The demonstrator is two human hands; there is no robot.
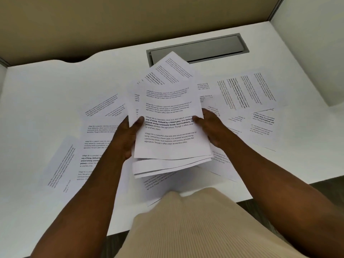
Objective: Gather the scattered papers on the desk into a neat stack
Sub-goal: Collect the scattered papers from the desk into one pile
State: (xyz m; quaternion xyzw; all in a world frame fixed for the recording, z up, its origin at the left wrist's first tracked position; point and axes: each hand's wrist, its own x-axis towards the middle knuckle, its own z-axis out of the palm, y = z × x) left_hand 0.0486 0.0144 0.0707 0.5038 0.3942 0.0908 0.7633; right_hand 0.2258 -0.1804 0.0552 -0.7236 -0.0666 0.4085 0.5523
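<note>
Above the white desk (46, 94), the left hand (126, 138) and right hand (210, 127) clasp an uneven bundle of papers (167, 116) by its sides, mid-gathering, so squaring it probably comes next, then collecting the loose sheets (247, 90) lying around.

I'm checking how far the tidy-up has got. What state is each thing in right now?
held bundle: lifted, sheets fanned and uneven, not squared
left hand: gripping bundle's left edge
right hand: gripping bundle's right edge
loose sheets: scattered flat on desk, both sides
cable hatch: lid closed
</note>
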